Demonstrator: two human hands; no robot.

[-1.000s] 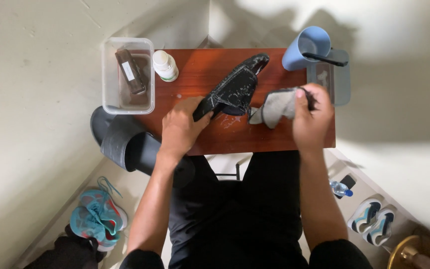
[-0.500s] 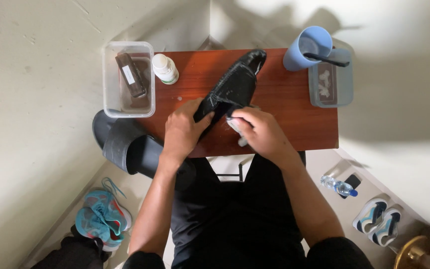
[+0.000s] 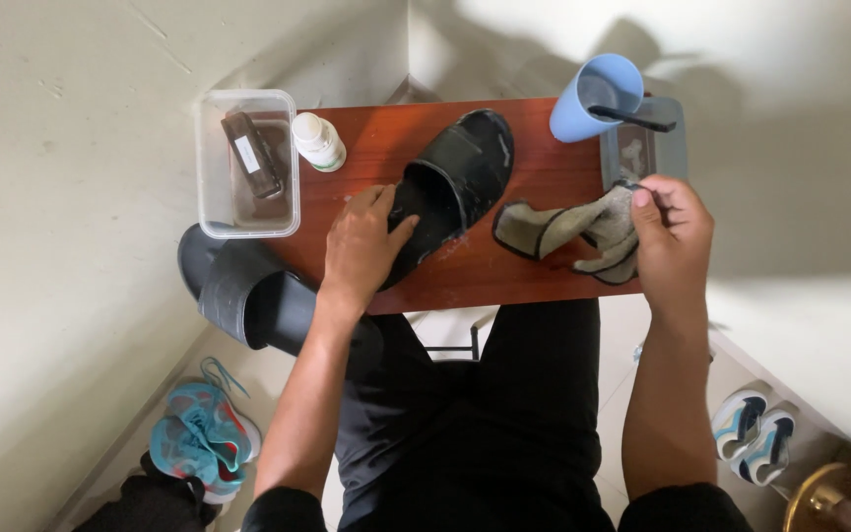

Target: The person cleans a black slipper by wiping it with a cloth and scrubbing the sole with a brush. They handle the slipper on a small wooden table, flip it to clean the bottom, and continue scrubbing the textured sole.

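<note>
Black slide sandal (image 3: 455, 187) lies mid-table on the reddish wooden table (image 3: 544, 177), sole up-ish, long axis diagonal: one end points to the far right, the other to the near left. Left hand (image 3: 364, 241) presses on its near-left end, fingers curled over the edge, holding it down. Right hand (image 3: 672, 236) is off to the right, well apart from the sandal, pinching a grey-brown cloth (image 3: 573, 229) between thumb and fingers; the cloth trails left on the table toward the sandal, not touching it as far as can be told. Far right edge: blue cup (image 3: 593, 97) with a dark brush across it, beside a grey tray (image 3: 677, 148). Far left: clear plastic box (image 3: 246, 163) and a small white bottle (image 3: 318, 141). Second black sandal (image 3: 243, 291) sits off the table's left near corner. Pale walls, corner spot; teal sneakers (image 3: 194, 443) on the floor.
</note>
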